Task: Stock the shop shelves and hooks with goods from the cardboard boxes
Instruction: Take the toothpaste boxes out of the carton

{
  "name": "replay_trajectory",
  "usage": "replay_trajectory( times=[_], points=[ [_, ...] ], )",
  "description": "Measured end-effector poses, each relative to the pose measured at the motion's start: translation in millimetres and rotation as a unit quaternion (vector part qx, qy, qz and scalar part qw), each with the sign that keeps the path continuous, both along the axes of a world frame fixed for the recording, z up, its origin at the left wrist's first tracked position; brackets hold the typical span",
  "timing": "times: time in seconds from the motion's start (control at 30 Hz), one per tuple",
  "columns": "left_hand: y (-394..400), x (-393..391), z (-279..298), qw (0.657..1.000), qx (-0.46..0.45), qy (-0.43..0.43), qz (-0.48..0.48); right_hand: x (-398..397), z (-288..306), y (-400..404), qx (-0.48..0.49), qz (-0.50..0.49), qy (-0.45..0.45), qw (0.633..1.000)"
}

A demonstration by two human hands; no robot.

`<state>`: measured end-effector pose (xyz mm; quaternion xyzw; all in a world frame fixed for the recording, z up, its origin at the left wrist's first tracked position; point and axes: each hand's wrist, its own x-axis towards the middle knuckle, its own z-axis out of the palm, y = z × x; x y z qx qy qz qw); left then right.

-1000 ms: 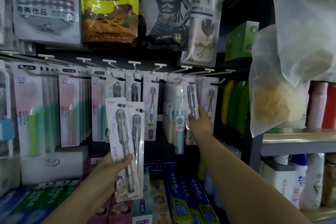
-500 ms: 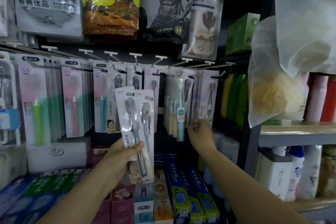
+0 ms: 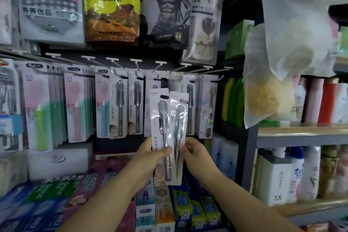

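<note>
Toothbrush packs (image 3: 167, 133), two together, stand upright in the middle of the frame, before the hooks (image 3: 160, 64). Left hand (image 3: 150, 158) grips the front pack at its lower part; right hand (image 3: 194, 153) pinches the rear pack's edge just beside.

Two hand-held toothbrush packs (image 3: 168, 133), two hands (image 3: 150, 158), four hanging towel packs (image 3: 112, 3)

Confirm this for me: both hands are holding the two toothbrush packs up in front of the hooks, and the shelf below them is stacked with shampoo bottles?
Not quite. The head view shows toothpaste boxes below, not shampoo bottles. The left hand and right hand do hold the two toothbrush packs before the hooks.
</note>
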<state>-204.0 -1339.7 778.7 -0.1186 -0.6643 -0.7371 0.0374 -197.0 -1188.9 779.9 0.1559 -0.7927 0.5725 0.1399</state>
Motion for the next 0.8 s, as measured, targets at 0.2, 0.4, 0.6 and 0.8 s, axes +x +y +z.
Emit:
replay_trajectory(
  times=[0.2, 0.4, 0.6, 0.8],
  points=[
    [-13, -7, 1, 0.999, -0.004, -0.015, 0.036, -14, 18, 27, 0.02, -0.15, 0.015, 0.988],
    [-24, -6, -5, 0.999, 0.009, -0.016, 0.05, -31, 43, 47, 0.04, -0.227, 0.072, 0.97],
    [-39, -4, -4, 0.999, -0.002, -0.011, 0.051, -51, 46, 36, 0.055, -0.217, 0.035, 0.974],
    [-51, -3, -1, 0.999, 0.001, -0.006, 0.054, -71, 78, 30, 0.054, -0.215, 0.034, 0.974]
  ],
)
